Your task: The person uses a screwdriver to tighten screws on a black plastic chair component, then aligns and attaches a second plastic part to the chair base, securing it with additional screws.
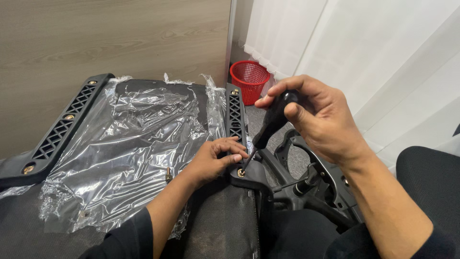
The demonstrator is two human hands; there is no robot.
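My right hand [318, 120] grips the black handle of a screwdriver [273, 122]. Its tip sits in a brass screw [241, 173] at the near end of a black plastic lattice rail [235, 115]. My left hand [216, 158] rests on that rail just left of the screw, with fingers curled over its edge. The rail runs along the right side of a black chair seat [218, 225] that is partly covered by crinkled clear plastic wrap [127, 148]. A loose bolt [168, 173] stands on the wrap near my left wrist.
A second lattice rail [60, 127] with brass screws lines the seat's left side. A black chair mechanism [311, 187] lies under my right forearm. A red basket [249, 79] stands by the white curtain [364, 52]. A wood panel [110, 38] stands behind.
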